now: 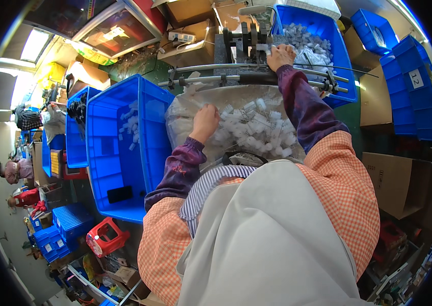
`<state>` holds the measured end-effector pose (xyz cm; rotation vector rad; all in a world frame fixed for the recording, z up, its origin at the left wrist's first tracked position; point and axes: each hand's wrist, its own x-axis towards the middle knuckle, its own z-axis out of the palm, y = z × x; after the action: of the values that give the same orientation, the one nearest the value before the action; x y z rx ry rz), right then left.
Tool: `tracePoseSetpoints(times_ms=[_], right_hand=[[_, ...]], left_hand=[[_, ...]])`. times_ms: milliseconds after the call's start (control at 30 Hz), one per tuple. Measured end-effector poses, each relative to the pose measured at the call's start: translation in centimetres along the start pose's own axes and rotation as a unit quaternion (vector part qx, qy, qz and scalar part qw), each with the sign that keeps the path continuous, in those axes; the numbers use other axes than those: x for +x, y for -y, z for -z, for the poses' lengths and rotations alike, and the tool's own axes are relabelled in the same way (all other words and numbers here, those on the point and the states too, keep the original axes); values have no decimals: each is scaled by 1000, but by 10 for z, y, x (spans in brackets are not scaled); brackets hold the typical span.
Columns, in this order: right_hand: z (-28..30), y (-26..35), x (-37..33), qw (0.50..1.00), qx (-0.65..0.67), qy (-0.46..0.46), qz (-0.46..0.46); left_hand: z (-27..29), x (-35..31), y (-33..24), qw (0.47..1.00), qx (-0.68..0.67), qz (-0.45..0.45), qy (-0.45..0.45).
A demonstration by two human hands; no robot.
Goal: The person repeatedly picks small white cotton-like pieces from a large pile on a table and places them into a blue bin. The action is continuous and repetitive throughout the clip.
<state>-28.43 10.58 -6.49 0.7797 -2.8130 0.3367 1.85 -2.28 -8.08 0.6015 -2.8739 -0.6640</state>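
Observation:
A loose pile of small white translucent plastic pieces with springs point(256, 127) lies in a pale sheet-lined tray point(180, 115) in front of me. My left hand point(205, 123) is at the pile's left edge, its fingers curled; whatever they hold is hidden. Farther off, my right hand point(281, 57) reaches to the right side of a small dark machine with wheels point(249, 41). Its fingers are bent together at a small white plastic piece point(263, 47) beside the wheels. Metal rods point(211, 68) run crosswise between the machine and the tray.
On the left stands a deep blue bin point(105, 148) with some white pieces and a dark phone-like slab point(119, 194). Another blue bin point(346, 76), heaped with white pieces, is at the far right. A red stool point(108, 237) and cardboard boxes point(391, 176) stand around; other people are far left.

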Motion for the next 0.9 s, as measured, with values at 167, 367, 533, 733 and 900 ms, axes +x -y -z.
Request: tracePoseSetpoints(times_ms=[167, 367, 533, 733, 900], right_hand=[[-4, 39, -1, 999, -27, -11, 24], [6, 15, -4, 999, -33, -12, 27], [10, -26, 11, 998, -2, 55, -5], [30, -56, 33, 985, -156, 71, 18], [82, -63, 3, 990, -113, -47, -63]], left_hand=[[0, 4, 0, 996, -63, -58, -26], [11, 2, -12, 988, -119, -91, -34], [24, 4, -22, 981, -147, -121, -46], [35, 7, -39, 972, -161, -156, -67], [44, 16, -65, 954, -228, -181, -77]])
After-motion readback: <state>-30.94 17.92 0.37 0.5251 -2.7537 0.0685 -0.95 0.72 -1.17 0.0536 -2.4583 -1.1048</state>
